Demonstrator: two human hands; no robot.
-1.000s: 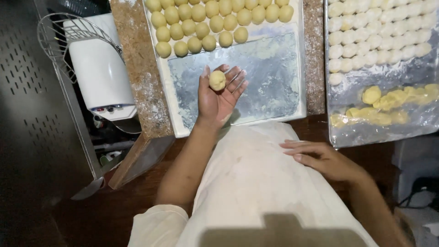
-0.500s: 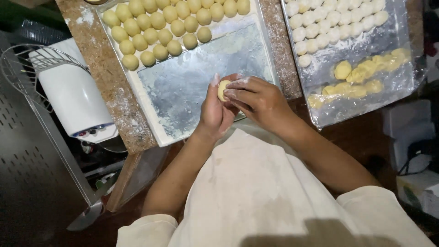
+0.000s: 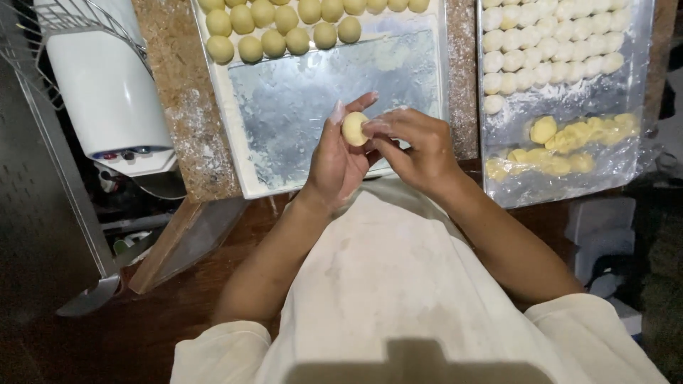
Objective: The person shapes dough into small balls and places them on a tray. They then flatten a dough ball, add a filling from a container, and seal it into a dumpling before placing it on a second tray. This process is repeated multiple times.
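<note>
The left hand (image 3: pixel 340 160) is cupped, with its fingers curled up, and a small round dough ball (image 3: pixel 354 129) sits at its fingertips. The right hand (image 3: pixel 416 146) comes in from the right. Its fingers are bent and pinch the right side of the same ball. So both hands have hold of the ball, and neither one is wide open.

The ball is up in the air, just over the near edge of a flat metal tray (image 3: pixel 306 99). The tray is dusty with white flour. At the far end of this tray lie rows of yellow dough balls (image 3: pixel 284 25), set close to each other.

The tray rests on a speckled brown counter (image 3: pixel 181 107). To the right is a second tray (image 3: pixel 562 114) lined with clear plastic. Far on it are rows of small pale balls (image 3: pixel 551 43). Nearer on it is a heap of yellow lumps (image 3: pixel 565 146).

To the left of the counter is a white machine (image 3: pixel 107 85) with a wire guard (image 3: pixel 64 21) near its top.

The person wears a cream apron (image 3: pixel 398 284), which fills the near part of the view.
</note>
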